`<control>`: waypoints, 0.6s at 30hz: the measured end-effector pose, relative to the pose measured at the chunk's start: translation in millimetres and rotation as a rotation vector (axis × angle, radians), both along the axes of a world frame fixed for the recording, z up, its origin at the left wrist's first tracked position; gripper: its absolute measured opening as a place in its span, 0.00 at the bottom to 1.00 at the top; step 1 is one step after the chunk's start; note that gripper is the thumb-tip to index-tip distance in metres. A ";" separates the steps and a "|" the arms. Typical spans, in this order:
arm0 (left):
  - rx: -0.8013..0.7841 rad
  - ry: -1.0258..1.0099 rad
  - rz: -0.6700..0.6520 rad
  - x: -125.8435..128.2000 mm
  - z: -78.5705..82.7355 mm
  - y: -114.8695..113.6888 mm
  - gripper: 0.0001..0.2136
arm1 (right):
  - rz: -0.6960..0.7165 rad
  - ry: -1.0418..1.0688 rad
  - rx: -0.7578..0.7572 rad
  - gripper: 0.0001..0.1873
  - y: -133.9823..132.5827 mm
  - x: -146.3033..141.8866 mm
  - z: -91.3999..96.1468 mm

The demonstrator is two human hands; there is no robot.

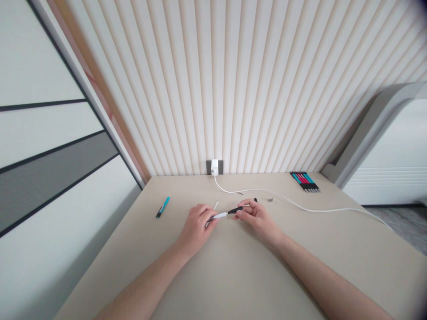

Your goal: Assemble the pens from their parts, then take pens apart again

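Both hands are pinching a white-and-black pen (222,215) above the middle of a beige desk (267,266). Left hand (196,229) closes on the white end, right hand (258,220) pinches the black section. Back right: teal and pink pens (304,181) packed side by side, tray or sleeve, cannot tell which. Teal marker (163,206) lies left, apart. White cable (293,204) runs from a wall charger (214,167).

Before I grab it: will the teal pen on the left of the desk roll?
Probably, if nudged sideways: it looks slim and rounded, and the desk looks smooth and flat. The teal pen is likely light and stiff, if the barrel is plastic. Any clip that might stop it is too small to see.
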State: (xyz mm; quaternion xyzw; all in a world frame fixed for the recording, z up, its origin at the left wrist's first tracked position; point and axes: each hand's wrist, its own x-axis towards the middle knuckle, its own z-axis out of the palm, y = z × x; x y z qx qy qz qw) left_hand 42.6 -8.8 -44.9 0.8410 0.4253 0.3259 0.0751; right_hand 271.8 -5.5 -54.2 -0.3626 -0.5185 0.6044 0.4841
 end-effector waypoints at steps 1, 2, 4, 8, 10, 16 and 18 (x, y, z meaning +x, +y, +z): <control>0.008 -0.002 -0.006 -0.1 0.0 -0.2 0.03 | 0.017 0.000 0.011 0.18 0.2 -0.5 -2.6; 0.015 -0.002 -0.011 -0.3 -0.2 -0.3 0.03 | 0.026 -0.003 0.022 0.17 0.7 -0.9 -5.2; 0.022 -0.001 -0.020 -1.0 -0.8 -0.3 0.03 | 0.022 -0.026 0.043 0.16 2.2 -1.0 -10.0; 0.015 0.022 -0.032 -1.4 -1.6 0.1 0.02 | 0.006 -0.085 0.066 0.16 4.8 0.5 -12.6; 0.009 0.039 -0.030 -1.2 -2.0 0.3 0.02 | 0.016 -0.102 0.080 0.16 4.2 0.8 -10.6; 0.022 0.034 -0.006 -2.8 -4.1 2.4 0.02 | -0.060 -0.399 0.235 0.14 -3.9 0.4 -6.9; 0.025 0.031 -0.008 -3.2 -4.0 2.7 0.01 | -0.091 -0.563 0.269 0.18 -5.4 0.9 -7.8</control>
